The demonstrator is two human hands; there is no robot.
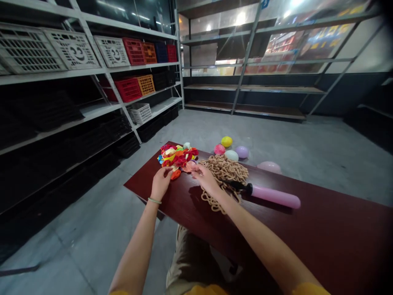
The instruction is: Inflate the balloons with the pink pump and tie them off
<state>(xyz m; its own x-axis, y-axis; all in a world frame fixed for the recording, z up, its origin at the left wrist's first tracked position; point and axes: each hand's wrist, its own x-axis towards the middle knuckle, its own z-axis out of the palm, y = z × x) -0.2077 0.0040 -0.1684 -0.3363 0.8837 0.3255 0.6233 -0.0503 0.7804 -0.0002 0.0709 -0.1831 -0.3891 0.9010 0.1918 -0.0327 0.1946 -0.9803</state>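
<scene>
A heap of deflated balloons (178, 155) in mixed colours lies near the table's far left corner. At its front edge my left hand (161, 181) has thumb and fingers pinched together beside a pale balloon; what is between the fingertips, if anything, is too small to make out. My right hand (206, 178) pinches a limp peach-pink balloon (189, 166) at the heap's right side. Beyond my right wrist a pile of beige chain (225, 169) covers part of the table. A pink balloon pump (274, 196) with a black end rests against the chain.
The dark red table (331, 229) stretches off to the right. On the floor beyond it are inflated balloons, among them a yellow one (226, 141) and a lilac one (242, 152). Metal shelving with crates (127, 89) stands at the left, and more shelves (211, 105) line the back.
</scene>
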